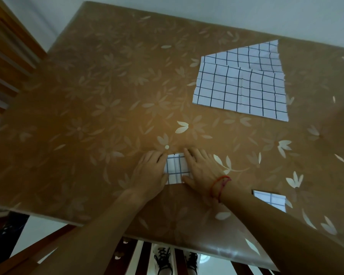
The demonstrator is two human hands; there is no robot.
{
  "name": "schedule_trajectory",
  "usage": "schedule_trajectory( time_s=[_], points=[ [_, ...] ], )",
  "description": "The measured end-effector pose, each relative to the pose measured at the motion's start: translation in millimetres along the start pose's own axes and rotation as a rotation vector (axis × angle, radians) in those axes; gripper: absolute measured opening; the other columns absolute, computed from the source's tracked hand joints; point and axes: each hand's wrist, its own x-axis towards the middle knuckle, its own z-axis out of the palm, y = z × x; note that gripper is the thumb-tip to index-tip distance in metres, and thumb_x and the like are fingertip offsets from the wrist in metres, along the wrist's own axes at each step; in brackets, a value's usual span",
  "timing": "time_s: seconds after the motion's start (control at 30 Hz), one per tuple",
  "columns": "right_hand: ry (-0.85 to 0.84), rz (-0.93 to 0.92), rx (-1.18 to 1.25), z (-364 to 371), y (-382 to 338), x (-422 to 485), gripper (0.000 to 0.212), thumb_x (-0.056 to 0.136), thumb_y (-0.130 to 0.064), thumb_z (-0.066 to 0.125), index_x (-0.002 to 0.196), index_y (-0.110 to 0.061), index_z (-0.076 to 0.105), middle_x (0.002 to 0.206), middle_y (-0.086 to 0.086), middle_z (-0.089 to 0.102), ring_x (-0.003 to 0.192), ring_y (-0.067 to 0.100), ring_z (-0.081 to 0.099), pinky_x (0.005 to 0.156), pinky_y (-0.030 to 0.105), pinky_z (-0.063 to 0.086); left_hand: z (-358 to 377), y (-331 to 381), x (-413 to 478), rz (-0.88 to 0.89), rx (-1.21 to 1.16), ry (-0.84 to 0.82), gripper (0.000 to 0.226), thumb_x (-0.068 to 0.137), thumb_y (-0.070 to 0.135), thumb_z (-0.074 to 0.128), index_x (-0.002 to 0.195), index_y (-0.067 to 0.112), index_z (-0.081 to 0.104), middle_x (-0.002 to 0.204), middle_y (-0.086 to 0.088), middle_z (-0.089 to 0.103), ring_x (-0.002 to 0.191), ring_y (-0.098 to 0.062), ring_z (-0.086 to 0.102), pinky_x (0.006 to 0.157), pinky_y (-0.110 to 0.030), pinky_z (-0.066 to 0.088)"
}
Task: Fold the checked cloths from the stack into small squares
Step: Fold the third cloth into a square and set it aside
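A small folded square of white cloth with dark checks (176, 168) lies on the table near its front edge. My left hand (150, 171) presses flat on its left side with straight fingers. My right hand (202, 169), a red cord on its wrist, presses flat on the cloth's right side. The stack of unfolded checked cloths (240, 84) lies spread at the far right of the table. Another folded checked piece (270, 199) shows at the near right, partly hidden by my right forearm.
The table (87, 116) wears a brown cover with pale flower prints. A wooden chair (6, 56) stands at the far left. Wooden slats and two shoes (175, 261) show below the table's front edge. A white wall runs behind.
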Motion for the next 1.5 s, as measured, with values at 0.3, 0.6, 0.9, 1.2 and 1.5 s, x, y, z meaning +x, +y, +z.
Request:
schedule_trajectory(
  time_s=[0.3, 0.6, 0.9, 1.2, 1.5],
  points=[
    [-0.019, 0.026, 0.052, -12, 5, 20, 0.073, 0.073, -0.048, 0.069, 0.133, -0.020, 0.039, 0.121, 0.003, 0.044, 0.109, 0.022, 0.043, 0.092, 0.035, 0.043, -14, 1, 31, -0.190, -0.022, -0.186, 0.045, 0.071, 0.022, 0.071, 0.112, 0.021, 0.053, 0.106, 0.003, 0.050, 0.097, -0.017, 0.040, 0.083, -0.027, 0.038],
    [-0.107, 0.085, 0.104, -16, 6, 24, 0.058, 0.069, -0.045, 0.072, 0.118, -0.020, 0.053, 0.117, 0.005, 0.046, 0.108, 0.023, 0.043, 0.089, 0.032, 0.044, -12, 4, 35, -0.289, -0.126, -0.178, 0.017, 0.067, 0.009, 0.070, 0.075, 0.023, 0.064, 0.087, 0.008, 0.053, 0.086, -0.015, 0.047, 0.071, -0.025, 0.037],
    [-0.128, 0.130, 0.211, -32, -3, 10, 0.034, 0.085, -0.042, 0.055, 0.113, -0.024, 0.063, 0.091, 0.000, 0.064, 0.078, 0.018, 0.059, 0.070, 0.031, 0.050, -23, 16, 19, -0.390, -0.632, -0.145, 0.019, 0.072, -0.001, 0.069, 0.078, 0.016, 0.060, 0.076, -0.004, 0.062, 0.066, -0.012, 0.057, 0.054, -0.022, 0.042],
    [-0.004, 0.137, 0.478, -60, -13, -25, 0.013, 0.083, -0.026, 0.059, 0.089, -0.032, 0.069, 0.075, -0.014, 0.062, 0.076, 0.011, 0.063, 0.068, 0.029, 0.053, -48, 38, -4, -0.561, -1.010, -0.009, 0.023, 0.079, 0.011, 0.075, 0.099, 0.017, 0.065, 0.094, 0.001, 0.069, 0.087, -0.010, 0.065, 0.071, -0.025, 0.050],
    [0.139, 0.341, 1.105, -81, -34, -66, 0.018, 0.081, -0.008, 0.072, 0.078, -0.023, 0.063, 0.077, -0.006, 0.069, 0.068, 0.008, 0.068, 0.058, 0.021, 0.057, -82, 48, -49, -0.686, -1.253, -0.020, 0.017, 0.085, 0.009, 0.069, 0.103, 0.006, 0.069, 0.100, -0.011, 0.073, 0.092, -0.025, 0.070, 0.082, -0.042, 0.058]
  ],
)
